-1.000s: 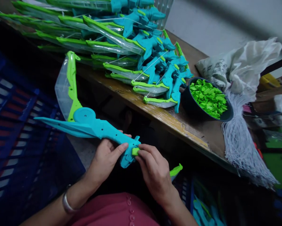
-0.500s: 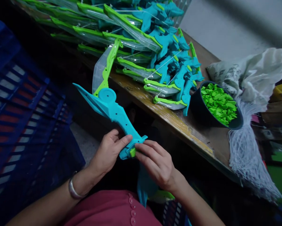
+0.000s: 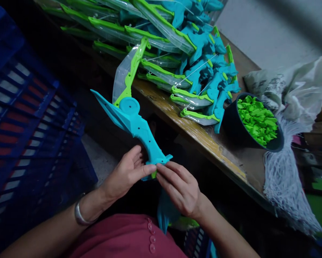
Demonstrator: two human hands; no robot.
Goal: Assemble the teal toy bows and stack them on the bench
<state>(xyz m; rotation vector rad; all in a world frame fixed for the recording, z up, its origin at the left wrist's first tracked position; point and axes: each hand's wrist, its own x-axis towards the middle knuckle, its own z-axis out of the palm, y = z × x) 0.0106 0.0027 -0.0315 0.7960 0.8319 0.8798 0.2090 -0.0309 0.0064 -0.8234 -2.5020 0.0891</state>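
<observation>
A teal toy bow (image 3: 135, 123) with a lime and clear limb stands tilted in front of me, its tip pointing up toward the table. My left hand (image 3: 127, 173) grips its handle from the left, thumb across the lower end. My right hand (image 3: 178, 186) pinches a small lime green piece (image 3: 153, 175) against the bottom of the handle. A silver bangle sits on my left wrist.
A heap of finished teal and green bows (image 3: 177, 46) lies on the wooden table (image 3: 204, 138). A dark bowl (image 3: 231, 125) of lime green pieces, a bundle of white strings (image 3: 287, 186) and a white sack (image 3: 292, 89) sit at the right. Blue crates (image 3: 29, 125) stand at the left.
The bow has swung from nearly level to steeply upright, its tip now toward the table. Both hands stayed at the handle's end, and the green piece is now mostly covered by my fingers.
</observation>
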